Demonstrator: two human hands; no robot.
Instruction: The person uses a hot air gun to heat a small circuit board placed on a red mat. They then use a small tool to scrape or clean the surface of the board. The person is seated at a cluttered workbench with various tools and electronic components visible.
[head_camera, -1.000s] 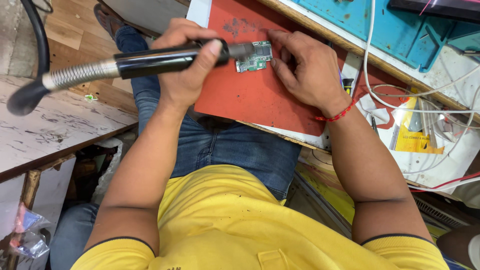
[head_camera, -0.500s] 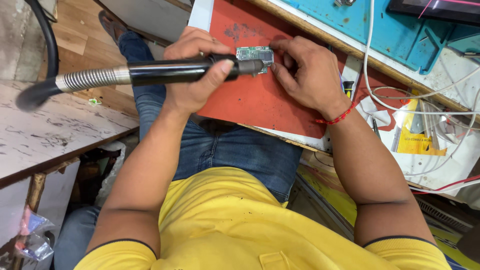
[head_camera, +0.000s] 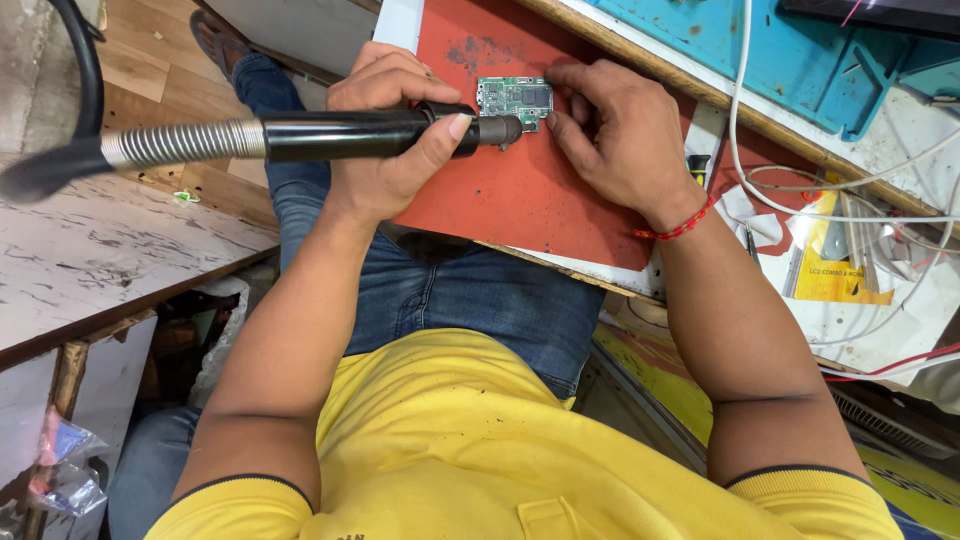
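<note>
Got the left hand (head_camera: 385, 130) closed tight round a black handpiece (head_camera: 340, 136), thumb pressed along the front of the barrel, ribbed metal hose (head_camera: 180, 143) trailing off to the left. Grip there is full, nothing loose. Metal tip (head_camera: 503, 130) sits right at the lower left edge of the small green circuit board (head_camera: 515, 97); can't tell if touching or just off it.

Board lying flat near the top of the red mat (head_camera: 520, 210) on the surface. Pinned by the right hand (head_camera: 625, 140), fingertips bracing its right and top edges, red thread (head_camera: 680, 228) on that wrist.

To do this bit well, probably:
- Rest the left wrist on the mat edge for a steadier tip.
- Hold the tip on one spot, no wandering over neighbouring parts.
- Hold the board by the edges only, with the right fingertips well clear of the tip.
- Mind the white cables (head_camera: 745, 130) off to the right, no snagging.
</note>
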